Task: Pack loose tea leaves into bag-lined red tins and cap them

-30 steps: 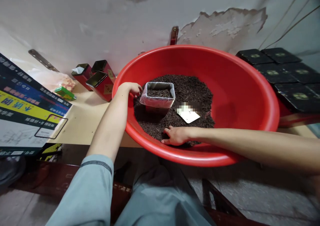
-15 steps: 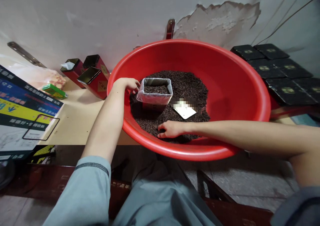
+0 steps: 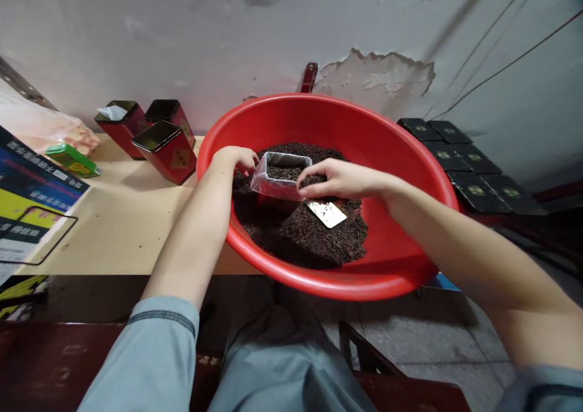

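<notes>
A wide red plastic basin (image 3: 401,157) holds a heap of dark, dried loose tea leaves (image 3: 323,236). Among the leaves stands a red tin, its body mostly in shadow, with a clear plastic bag (image 3: 279,189) lining it and folded out over the rim; tea fills part of it. At the bag's left edge, my left hand (image 3: 237,157) has its fingers curled onto the plastic. My right hand (image 3: 334,179) is at the tin's right rim, fingers cupped around a clump of tea. Below that hand, a white printed card (image 3: 328,213) lies on the heap.
Several open red tins (image 3: 166,154) stand on the pale table (image 3: 132,218) left of the basin. A green box (image 3: 73,160) and a printed carton (image 3: 31,199) lie farther left. Black square lids (image 3: 473,190) sit in rows on the right. A peeling wall rises behind.
My right hand has risen from the heap's near side to the tin's rim, bringing up a handful of tea. My left hand stays at the bag's edge. The view has shifted somewhat.
</notes>
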`<state>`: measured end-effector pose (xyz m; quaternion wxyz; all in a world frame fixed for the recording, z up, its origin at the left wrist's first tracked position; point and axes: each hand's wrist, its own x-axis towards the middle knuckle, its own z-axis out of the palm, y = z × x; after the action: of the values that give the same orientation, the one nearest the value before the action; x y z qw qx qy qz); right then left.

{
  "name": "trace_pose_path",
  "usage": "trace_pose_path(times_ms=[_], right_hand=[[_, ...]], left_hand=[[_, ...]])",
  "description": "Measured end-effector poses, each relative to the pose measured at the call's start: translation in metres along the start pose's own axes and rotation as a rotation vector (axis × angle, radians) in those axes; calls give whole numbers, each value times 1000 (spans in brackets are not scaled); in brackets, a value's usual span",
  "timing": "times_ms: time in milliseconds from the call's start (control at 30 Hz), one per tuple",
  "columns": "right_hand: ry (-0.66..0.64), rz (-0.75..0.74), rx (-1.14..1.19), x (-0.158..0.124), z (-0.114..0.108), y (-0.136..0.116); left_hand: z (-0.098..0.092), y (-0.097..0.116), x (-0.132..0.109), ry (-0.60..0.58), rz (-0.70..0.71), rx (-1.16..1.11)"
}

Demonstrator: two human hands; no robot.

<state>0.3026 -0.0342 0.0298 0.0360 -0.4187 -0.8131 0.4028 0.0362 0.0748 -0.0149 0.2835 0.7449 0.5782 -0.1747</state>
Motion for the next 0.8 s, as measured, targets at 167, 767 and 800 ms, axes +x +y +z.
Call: trace_pose_path(times_ms=[167,767,800], right_hand=[[291,-35,-233,36,-16,-11],[239,-255,-449,66,-12,7],[194,-259,-472,64,-12,9]], left_hand=[[-1,1,-2,-26,20,18],[1,6,-10,-17,-55,-65],[1,6,-10,-16,-52,-69]])
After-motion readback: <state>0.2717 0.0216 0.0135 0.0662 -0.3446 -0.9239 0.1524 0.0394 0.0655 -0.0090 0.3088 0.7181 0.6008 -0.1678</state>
